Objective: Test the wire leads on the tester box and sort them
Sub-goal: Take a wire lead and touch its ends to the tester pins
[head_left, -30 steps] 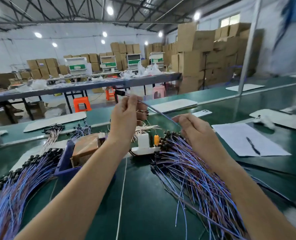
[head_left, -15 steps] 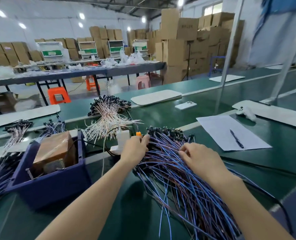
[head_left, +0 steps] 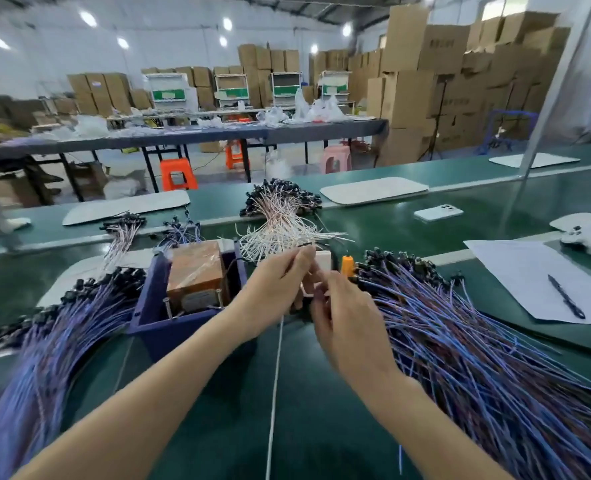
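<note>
Fingers (head_left: pixel 302 258) of my left hand (head_left: pixel 276 285) pinch together and those of my right hand (head_left: pixel 351 317) curl beside them, on what I cannot tell, just over the white tester box (head_left: pixel 323 263) on the green desk (head_left: pixel 217 410), blue wire leads (head_left: pixel 477 348) heaped at its right, a blue bin (head_left: pixel 169 327) and another blue heap (head_left: pixel 51 341) at its left.

Left hand (head_left: pixel 280 284) and right hand (head_left: pixel 351 320) close together, fingers curled, fingertips meeting; grip unclear.

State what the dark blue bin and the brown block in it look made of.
Dark blue rectangular bin: likely moulded plastic, matte, uniform colour. Brown block: seemingly wrapped in glossy clear film, shown by creased highlights; core unclear.
</note>
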The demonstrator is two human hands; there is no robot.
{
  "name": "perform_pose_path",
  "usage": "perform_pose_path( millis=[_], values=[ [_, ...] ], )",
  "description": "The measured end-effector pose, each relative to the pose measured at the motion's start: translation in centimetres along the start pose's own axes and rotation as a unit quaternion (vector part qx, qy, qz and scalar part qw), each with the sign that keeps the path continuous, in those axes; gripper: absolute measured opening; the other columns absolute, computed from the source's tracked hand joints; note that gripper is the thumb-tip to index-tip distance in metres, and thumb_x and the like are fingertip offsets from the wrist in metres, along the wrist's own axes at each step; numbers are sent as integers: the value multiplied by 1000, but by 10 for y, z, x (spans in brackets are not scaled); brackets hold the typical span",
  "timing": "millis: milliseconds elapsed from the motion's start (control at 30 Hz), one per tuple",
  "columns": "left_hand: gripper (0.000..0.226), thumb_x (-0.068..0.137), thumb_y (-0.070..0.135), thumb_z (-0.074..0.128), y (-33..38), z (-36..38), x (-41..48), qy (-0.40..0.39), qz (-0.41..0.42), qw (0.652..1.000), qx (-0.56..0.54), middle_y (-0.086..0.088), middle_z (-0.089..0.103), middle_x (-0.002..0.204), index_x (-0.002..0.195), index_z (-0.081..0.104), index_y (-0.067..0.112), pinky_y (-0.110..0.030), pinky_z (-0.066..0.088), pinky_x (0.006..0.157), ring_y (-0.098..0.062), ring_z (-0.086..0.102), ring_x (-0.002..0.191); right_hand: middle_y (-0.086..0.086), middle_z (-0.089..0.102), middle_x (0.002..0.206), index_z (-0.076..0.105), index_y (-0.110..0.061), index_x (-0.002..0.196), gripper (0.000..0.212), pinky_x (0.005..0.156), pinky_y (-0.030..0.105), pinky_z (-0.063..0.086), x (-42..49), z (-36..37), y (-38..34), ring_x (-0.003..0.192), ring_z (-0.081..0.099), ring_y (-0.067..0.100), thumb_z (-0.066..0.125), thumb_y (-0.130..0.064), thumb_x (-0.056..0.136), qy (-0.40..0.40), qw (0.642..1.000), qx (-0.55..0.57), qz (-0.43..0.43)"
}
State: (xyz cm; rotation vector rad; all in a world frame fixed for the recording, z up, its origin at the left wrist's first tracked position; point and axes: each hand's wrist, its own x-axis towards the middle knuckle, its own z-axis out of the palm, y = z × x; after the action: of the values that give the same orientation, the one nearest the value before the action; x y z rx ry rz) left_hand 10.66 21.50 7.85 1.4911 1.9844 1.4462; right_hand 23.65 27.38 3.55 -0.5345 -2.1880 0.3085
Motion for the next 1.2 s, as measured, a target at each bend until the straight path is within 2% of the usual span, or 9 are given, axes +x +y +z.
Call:
perform_pose_path(
  millis=[133, 200, 333, 433, 567, 667, 800, 933, 1200],
  values=[
    [43, 108, 42, 36, -24, -67, -54, 83, 80, 990, 85, 6, 62, 65, 79, 61, 23, -15, 40, 55, -2, 53, 53, -11, 63, 84, 52, -19, 120, 21, 62, 25, 37, -12, 48, -59, 69, 59, 15, 54, -16, 99, -10, 992, 118, -52],
    [43, 108, 43, 36, -44, -103, -84, 120, 60, 988, 78, 3, 59, 61, 78, 61, 24, -12, 37, 52, -2, 49, 49, -22, 48, 71, 53, -25, 116, 16, 56, 22, 32, -20, 73, -82, 60, 55, 11, 51, -21, 101, -47, 985, 148, -77],
    [43, 107, 44, 39, -89, -173, -133, 204, -35, 971, 122, 3, 58, 55, 75, 63, 27, -19, 39, 47, -4, 46, 45, -11, 61, 67, 55, -31, 101, 22, 54, 32, 48, -35, 126, -105, 60, 61, 14, 36, -42, 103, -201, 970, 87, -104],
    [37, 106, 34, 44, -127, -221, -155, 266, -156, 932, 191, 3, 67, 64, 79, 67, 24, -30, 46, 55, -10, 58, 54, -6, 57, 62, 51, -27, 84, 33, 51, 32, 36, -37, 155, -112, 58, 56, 21, 35, -49, 102, -277, 958, 22, -69],
    [24, 103, 21, 48, -176, -276, -169, 298, -291, 863, 285, -12, 72, 94, 98, 68, 8, -33, 40, 65, -24, 58, 77, -6, 48, 59, 44, -26, 78, 34, 56, 34, 32, -42, 176, -115, 58, 49, 19, 36, -50, 101, -312, 948, -42, -51],
    [23, 102, 13, 48, -197, -298, -170, 280, -351, 843, 297, -20, 67, 102, 108, 67, 1, -35, 40, 77, -31, 57, 90, -7, 45, 59, 43, -26, 80, 33, 53, 34, 31, -44, 180, -112, 56, 46, 17, 36, -49, 101, -294, 952, -65, -61],
    [23, 103, 24, 48, -203, -296, -163, 262, -349, 846, 307, -6, 59, 79, 92, 61, 10, -34, 38, 68, -27, 53, 76, -8, 48, 61, 44, -27, 80, 31, 54, 34, 32, -44, 178, -111, 55, 46, 16, 36, -48, 102, -297, 951, -60, -62],
    [30, 102, 38, 52, -201, -277, -155, 164, -361, 857, 329, -6, 64, 71, 82, 58, 16, -28, 44, 56, -19, 51, 56, -9, 44, 58, 47, -28, 81, 31, 55, 33, 31, -44, 178, -110, 54, 42, 14, 37, -49, 102, -289, 953, -66, -61],
    [33, 97, 18, 52, -189, -268, -146, 200, -416, 831, 311, -5, 45, 57, 64, 52, 14, -28, 29, 56, -21, 36, 54, -8, 58, 70, 50, -29, 87, 27, 60, 33, 33, -43, 177, -108, 65, 56, 17, 37, -47, 102, -304, 951, -40, -44]
  ],
)
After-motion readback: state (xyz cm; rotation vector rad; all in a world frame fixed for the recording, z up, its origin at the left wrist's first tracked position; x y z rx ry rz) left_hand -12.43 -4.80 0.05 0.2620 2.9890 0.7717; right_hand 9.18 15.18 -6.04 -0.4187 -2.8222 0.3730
